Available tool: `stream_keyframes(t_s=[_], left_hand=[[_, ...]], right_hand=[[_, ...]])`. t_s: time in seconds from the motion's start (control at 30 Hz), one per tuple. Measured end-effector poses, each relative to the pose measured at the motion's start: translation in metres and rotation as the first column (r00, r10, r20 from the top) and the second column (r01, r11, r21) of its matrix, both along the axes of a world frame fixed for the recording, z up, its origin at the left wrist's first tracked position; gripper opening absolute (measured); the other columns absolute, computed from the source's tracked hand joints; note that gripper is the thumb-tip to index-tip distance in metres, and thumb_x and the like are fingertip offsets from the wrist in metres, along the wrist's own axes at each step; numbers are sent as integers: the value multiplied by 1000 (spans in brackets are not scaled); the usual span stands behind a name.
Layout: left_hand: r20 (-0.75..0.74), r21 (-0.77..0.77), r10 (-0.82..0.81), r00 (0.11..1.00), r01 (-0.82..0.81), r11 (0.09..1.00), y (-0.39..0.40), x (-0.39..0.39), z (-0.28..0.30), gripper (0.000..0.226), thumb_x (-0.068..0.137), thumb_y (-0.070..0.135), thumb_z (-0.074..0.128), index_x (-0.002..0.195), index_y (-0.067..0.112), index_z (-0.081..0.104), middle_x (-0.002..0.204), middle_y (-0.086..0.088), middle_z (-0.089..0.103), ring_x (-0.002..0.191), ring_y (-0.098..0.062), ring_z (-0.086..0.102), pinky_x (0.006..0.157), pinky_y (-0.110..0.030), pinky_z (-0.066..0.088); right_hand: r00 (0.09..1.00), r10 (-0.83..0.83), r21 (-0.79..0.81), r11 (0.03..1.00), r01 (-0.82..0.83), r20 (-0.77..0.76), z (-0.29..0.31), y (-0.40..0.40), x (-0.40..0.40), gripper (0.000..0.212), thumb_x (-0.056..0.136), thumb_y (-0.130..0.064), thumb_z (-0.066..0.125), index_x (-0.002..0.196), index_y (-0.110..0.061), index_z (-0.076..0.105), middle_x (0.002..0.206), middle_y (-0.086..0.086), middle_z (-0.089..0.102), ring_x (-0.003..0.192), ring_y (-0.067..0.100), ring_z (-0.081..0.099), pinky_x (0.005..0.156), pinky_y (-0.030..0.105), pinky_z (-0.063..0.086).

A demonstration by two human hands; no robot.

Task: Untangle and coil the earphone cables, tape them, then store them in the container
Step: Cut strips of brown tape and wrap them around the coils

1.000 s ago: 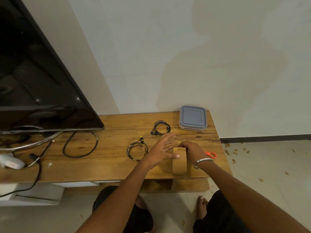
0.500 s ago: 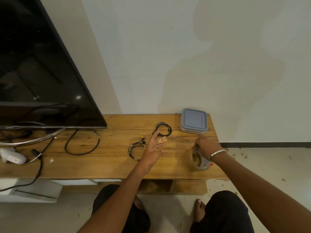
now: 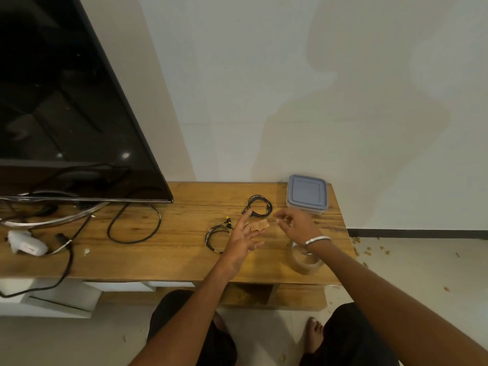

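The person sits facing a wooden TV bench [image 3: 184, 260], both arms out over its right half. Two earphone cables are already wound into loops: far coil [image 3: 260, 206] lies near the back edge, just left of the container [image 3: 307, 194]; near coil [image 3: 217, 237] lies mid-depth, partly under the L fingers.

Left hand [image 3: 241, 243] is spread, fingers apart, w/ a short strip of brown tape [image 3: 260, 225] stuck to the fingertips, prob. parked there so the sticky side stays off the wood and the piece is ready to wrap. It isn't clamped on anything; the tape just clings.

Right hand [image 3: 297, 225] reaches toward the strip's right end, thumb and forefinger drawn close as if to pinch it. Whether they've closed on the tape can't be told; that end is blurred.

Tape roll [image 3: 306, 261] sits by the front-right corner, under the R wrist, set aside but within reach for a 2nd strip. Container is at the back-right corner, lid on, so nothing is stored yet.

Judgement: step in hand is taping a coil, likely the far one since both hands are right beside it. Risk: strip folding onto itself during the hand-off, or a coil springing loose when lifted. Lid must come off after.
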State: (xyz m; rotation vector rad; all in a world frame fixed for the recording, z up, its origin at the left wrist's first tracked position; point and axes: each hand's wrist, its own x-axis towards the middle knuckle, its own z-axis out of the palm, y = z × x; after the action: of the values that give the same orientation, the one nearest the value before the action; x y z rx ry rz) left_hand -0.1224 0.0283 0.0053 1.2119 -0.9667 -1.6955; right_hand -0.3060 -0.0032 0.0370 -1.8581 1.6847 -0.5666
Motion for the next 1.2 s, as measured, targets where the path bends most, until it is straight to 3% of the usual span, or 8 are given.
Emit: stream_keyframes(t_s=[0.13, 0.2, 0.33, 0.6, 0.77, 1.03, 1.2], left_hand=[[-11, 2, 7, 1000, -7, 1000, 1, -1, 0, 91, 77, -27, 36, 145, 35, 35, 142, -6, 50, 119, -21, 60, 89, -39, 54], [-4, 1, 6, 1000, -6, 1000, 1, 1, 0, 91, 77, -26, 36, 146, 34, 33, 142, -6, 50, 120, -21, 59, 87, -37, 54], [8, -11, -9, 1000, 9, 1000, 0, 6, 1, 91, 78, -27, 39, 147, 33, 31, 142, -6, 50, 120, -20, 58, 86, -35, 54], [38, -20, -31, 999, 32, 999, -4, 7, -6, 88, 77, -26, 40, 143, 33, 36, 138, -5, 52, 122, -20, 56, 86, -34, 54], [68, -23, -37, 997, 39, 999, -7, 6, -10, 84, 79, -24, 44, 139, 34, 37, 132, -3, 54, 120, -16, 54, 89, -34, 54], [183, -35, -33, 983, 40, 999, -17, 2, -21, 78, 85, -17, 47, 147, 29, 33, 134, 1, 56, 127, -16, 49, 96, -36, 49], [377, -33, -70, 924, 89, 995, -36, -3, -29, 81, 89, -16, 42, 154, 25, 16, 144, 3, 43, 118, -4, 49, 79, -17, 47]], right_hand=[[968, -94, 38, 995, 88, 234, -1, 4, 29, 15, 86, -19, 66, 101, -17, 70, 91, -6, 66, 80, 6, 58, 73, 15, 47], [954, -147, 53, 989, 138, 262, -5, 4, 34, 14, 85, -19, 68, 99, -16, 69, 88, -9, 64, 75, -2, 55, 64, 6, 41], [939, -190, 75, 982, 175, 286, -11, 2, 37, 16, 84, -18, 69, 100, -14, 68, 87, -7, 64, 72, -2, 53, 57, 3, 40], [947, -150, 15, 988, 152, 285, -19, 0, 40, 5, 83, -16, 69, 83, -20, 66, 78, -12, 63, 70, -4, 54, 60, 4, 39], [975, -92, -79, 991, 110, 203, -31, -3, 40, 7, 83, -12, 68, 83, -19, 64, 84, -3, 62, 75, 10, 56, 68, 15, 43], [991, -20, -208, 977, 47, 131, -39, -2, 37, 7, 86, -5, 60, 86, -11, 63, 85, -5, 53, 73, -5, 45, 64, 5, 36], [984, -42, -207, 975, 77, 170, -44, -4, 32, 6, 89, -8, 58, 87, -12, 61, 85, 0, 55, 74, 6, 48, 66, 8, 36]])
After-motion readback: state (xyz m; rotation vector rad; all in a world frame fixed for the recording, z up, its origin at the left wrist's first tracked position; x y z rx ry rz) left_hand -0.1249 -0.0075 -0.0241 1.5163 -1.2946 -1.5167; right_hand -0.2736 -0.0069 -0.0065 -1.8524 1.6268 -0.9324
